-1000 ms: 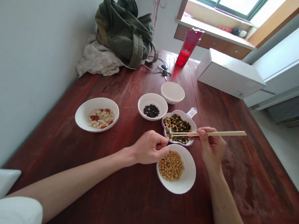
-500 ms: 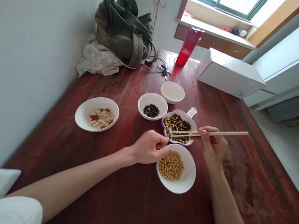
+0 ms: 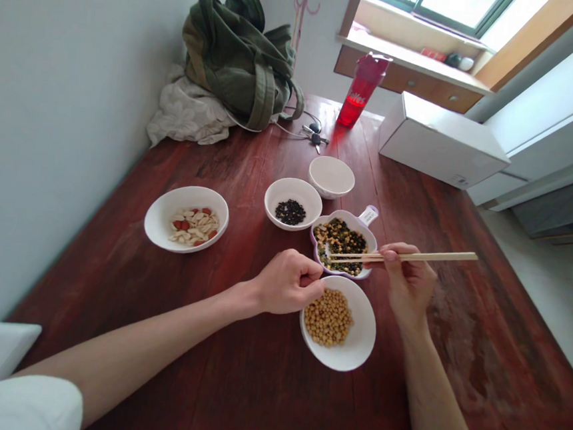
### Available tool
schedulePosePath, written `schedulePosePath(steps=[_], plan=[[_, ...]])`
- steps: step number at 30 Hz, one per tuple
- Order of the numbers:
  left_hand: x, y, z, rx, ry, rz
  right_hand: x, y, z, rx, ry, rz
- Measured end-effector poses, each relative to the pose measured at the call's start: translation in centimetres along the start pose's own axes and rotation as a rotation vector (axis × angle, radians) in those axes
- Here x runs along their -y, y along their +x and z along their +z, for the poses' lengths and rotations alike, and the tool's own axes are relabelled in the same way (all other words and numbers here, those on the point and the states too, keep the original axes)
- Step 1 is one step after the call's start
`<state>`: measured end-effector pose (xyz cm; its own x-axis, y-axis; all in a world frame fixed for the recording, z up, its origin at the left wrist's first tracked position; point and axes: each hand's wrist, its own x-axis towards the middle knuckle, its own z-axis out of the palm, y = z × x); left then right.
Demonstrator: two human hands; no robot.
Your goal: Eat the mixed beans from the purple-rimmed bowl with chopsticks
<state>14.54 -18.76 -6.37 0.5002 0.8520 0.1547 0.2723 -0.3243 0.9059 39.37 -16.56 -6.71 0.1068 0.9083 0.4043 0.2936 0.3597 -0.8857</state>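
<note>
Now right hand (image 3: 408, 279) gripping chopsticks (image 3: 403, 256), tips over mixed-bean dish (image 3: 344, 241)

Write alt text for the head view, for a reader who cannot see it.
A right hand holds chopsticks over a purple dish of mixed beans; the left hand rests against a white bowl of soybeans on a red-brown table.

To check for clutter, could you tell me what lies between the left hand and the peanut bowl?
In the head view, only bare table separates the left hand from the peanut bowl.
</note>
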Motion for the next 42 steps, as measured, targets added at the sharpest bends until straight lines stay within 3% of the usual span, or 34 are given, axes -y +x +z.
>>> schedulePosePath(steps=[22,32,42], plan=[[0.1,0.0,0.0,0.001,0.002,0.005,-0.2,-0.2,0.3,0.010,-0.021,-0.005],[0.0,0.0,-0.1,0.008,0.010,-0.002,0.4,0.7,-0.9,-0.121,0.369,0.103],[-0.1,0.0,-0.1,0.007,-0.003,-0.004,0.4,-0.1,0.4,0.015,0.055,0.061]])
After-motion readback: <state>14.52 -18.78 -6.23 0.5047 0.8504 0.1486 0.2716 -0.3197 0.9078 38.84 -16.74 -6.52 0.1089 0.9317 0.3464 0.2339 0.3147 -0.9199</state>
